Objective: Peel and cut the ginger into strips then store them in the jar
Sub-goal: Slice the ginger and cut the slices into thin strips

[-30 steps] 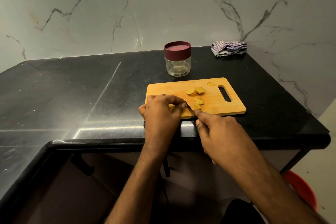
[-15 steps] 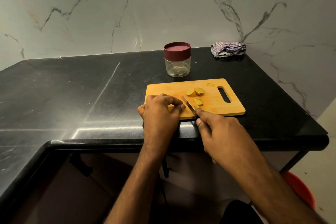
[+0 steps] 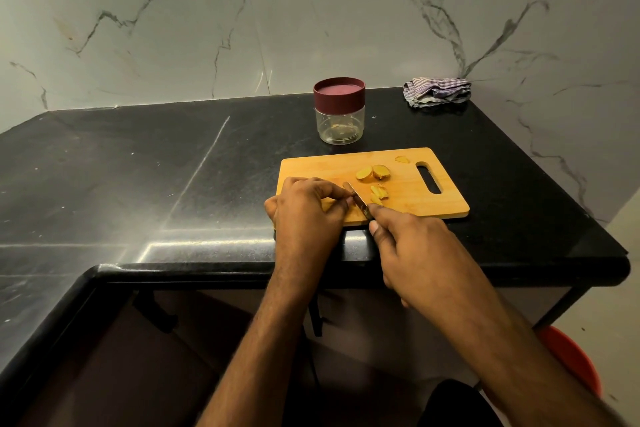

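Near the counter's [image 3: 173, 184] front edge, on the board [image 3: 408, 204], the left hand [image 3: 304, 215] curls knuckles-up, fingertips pinching ginger [image 3: 330, 206]. The right hand [image 3: 412, 246] grips the knife [image 3: 358, 199], forefinger extended along it. Slices [image 3: 372, 173] lie mid-board; the lidded jar [image 3: 339, 110] stands behind.

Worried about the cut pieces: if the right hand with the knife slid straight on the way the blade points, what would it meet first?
Probably the left hand's fingertips, right beside the knife; depth is unclear.
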